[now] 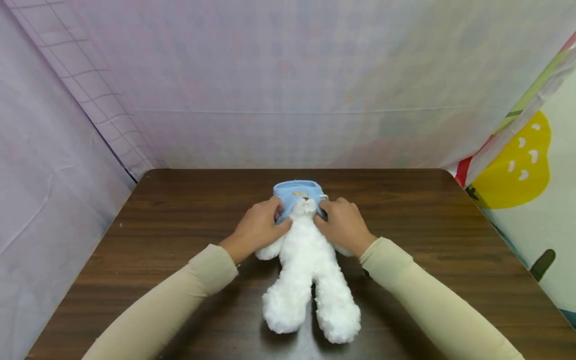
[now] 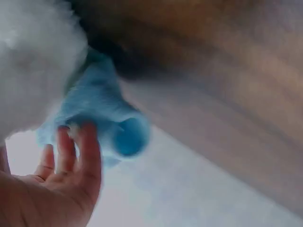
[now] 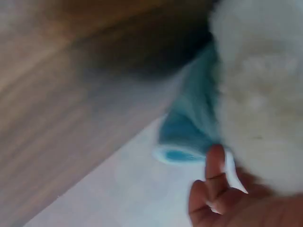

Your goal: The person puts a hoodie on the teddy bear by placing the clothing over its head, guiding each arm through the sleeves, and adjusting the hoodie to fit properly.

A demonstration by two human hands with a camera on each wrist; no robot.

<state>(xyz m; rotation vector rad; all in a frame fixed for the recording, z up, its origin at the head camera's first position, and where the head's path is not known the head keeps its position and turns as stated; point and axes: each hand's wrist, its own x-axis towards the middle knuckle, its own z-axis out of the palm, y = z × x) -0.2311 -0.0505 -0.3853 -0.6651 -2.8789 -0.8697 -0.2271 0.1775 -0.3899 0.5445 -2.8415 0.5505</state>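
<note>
Mid-frame, left hand (image 1: 260, 227) and right hand (image 1: 344, 222), fingers half-curled, seemingly pinch light-blue cloth tube (image 1: 286, 194) around fluffy white plush toy (image 1: 306, 252); pull evenly.

Curtained booth, perhaps makeshift, printed cloth walls (image 1: 288, 85), wood-grain table (image 1: 180, 210)

The plush toy (image 1: 302, 250) is white, the cloth (image 1: 289, 196) pale blue. Dark brown wood grain streaks the table (image 1: 180, 225). Both sleeves (image 1: 164, 297) are beige.
</note>
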